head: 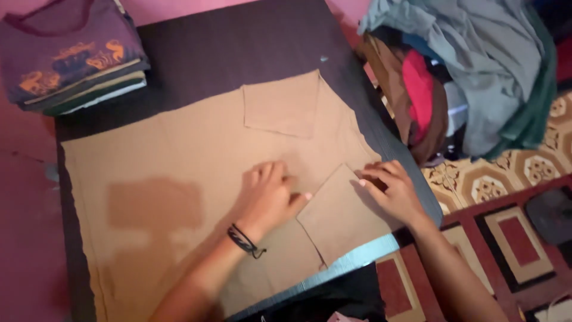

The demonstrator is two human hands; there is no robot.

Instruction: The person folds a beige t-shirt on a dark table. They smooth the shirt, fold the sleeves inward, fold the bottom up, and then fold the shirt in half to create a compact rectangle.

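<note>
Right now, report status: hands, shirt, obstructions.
Left hand flat on tan shirt. Right hand on folded sleeve. Nothing lying on shirt.

Stack of folded shirts (pixel 71 56) at far-left corner, purple one w/ orange print on top. Loose clothes heap (pixel 471 71) (grey, red, brown, green) far right. Patterned floor tiles (pixel 524 179) below it.

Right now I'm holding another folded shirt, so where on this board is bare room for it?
Bare dark board lies between the folded stack and clothes pile, above the tan shirt. Crowded: left hand and right hand pressing the shirt.
</note>
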